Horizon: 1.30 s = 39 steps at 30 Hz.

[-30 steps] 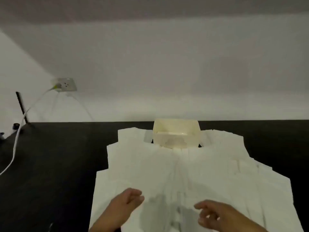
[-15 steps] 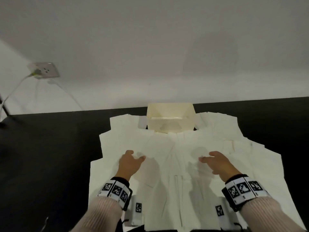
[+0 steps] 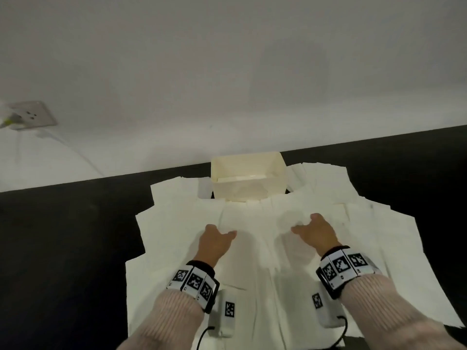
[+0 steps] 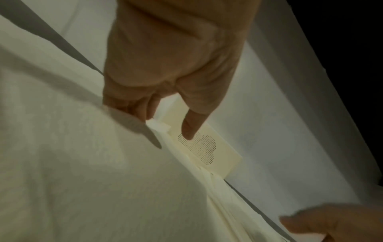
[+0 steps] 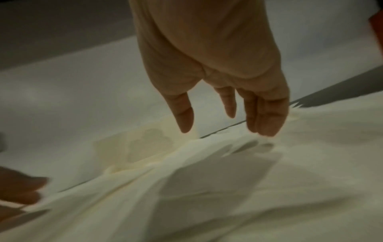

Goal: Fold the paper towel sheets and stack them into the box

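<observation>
Several white paper towel sheets [image 3: 252,269] lie overlapping on the black table [image 3: 63,248]. An open cream box [image 3: 249,180] stands at their far edge, against the wall. My left hand [image 3: 221,232] and right hand [image 3: 305,223] are side by side over the sheets just in front of the box. In the left wrist view the left hand [image 4: 165,124] points down, its fingers [image 4: 134,109] touching a sheet's edge and its thumb apart. The right hand [image 5: 223,129] has straight fingertips [image 5: 263,129] touching the sheets [image 5: 228,188]. Neither hand holds anything.
A wall socket [image 3: 32,114] with a plugged-in cable is at the far left on the white wall. Bare black tabletop lies to the left and right of the sheets. The box [image 4: 207,147] has a dotted patch on its side.
Both hands have moved forward over the sheets toward the box, and their wrists and sleeves have come into view. The view has tilted down and swung a little.
</observation>
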Tool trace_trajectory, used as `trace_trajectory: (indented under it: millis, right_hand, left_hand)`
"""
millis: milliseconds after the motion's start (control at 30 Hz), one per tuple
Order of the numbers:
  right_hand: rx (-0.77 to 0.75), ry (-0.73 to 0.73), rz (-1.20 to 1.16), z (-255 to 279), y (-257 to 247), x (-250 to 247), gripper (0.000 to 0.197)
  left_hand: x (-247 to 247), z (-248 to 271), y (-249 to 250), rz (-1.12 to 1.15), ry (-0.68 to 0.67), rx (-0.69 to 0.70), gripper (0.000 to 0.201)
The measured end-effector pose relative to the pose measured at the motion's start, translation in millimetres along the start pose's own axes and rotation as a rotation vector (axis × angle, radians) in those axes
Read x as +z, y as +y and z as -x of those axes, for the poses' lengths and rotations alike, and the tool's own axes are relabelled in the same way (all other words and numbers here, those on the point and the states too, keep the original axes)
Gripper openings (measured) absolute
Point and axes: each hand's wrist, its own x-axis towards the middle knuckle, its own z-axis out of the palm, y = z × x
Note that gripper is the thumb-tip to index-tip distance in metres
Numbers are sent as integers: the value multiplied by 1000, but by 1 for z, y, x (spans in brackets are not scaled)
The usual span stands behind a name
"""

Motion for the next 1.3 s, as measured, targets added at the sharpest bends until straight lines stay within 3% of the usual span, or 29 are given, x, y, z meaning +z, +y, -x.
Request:
trace_trajectory:
  millis: [100,167,367,467,533,633,733,833,967,1067,1200,1300]
  right_hand:
    - [131,90,193,-15,15,-30,63]
    - [164,67,163,-28,19,-38,61]
    - [18,-99,-15,-55,12,-26,38]
    - [-60,-140,-32,-63,13,-21,33]
    - [-87,-114,-58,-70,15,-23,31]
    - [-80,-22,-130,-81,18,-32,35]
    - [-22,-83,-212,-86,15,-33,36]
    - [47,-217,-227,-84,10,-20,21]
    - [77,-257,-322,-80,7,-11,19]
    - [54,-280,-340,-77,9,-10,41]
    - [48,-300,-355,-73,8,-10,39]
    - [30,-228,-355,-73,9,-11,39]
  left_hand:
    - [1,-8,9,6,41,-23,75]
    - [6,-12,16,2,16,-47,76]
    - [32,-19,36,157,-188,-29,38]
    - [41,-16,45,346,-268,-80,43]
    - [43,-19,44,459,-228,-122,36]
    - [47,-26,38,525,-102,-192,51]
    - [51,-28,37,524,-60,-227,51]
    - [58,-28,44,491,-100,-168,45]
    - [61,-31,50,476,-152,-137,52]
    - [64,-38,46,479,-211,-97,68]
    - [64,-36,48,437,-246,-10,50]
    - [64,-32,50,434,-269,55,44]
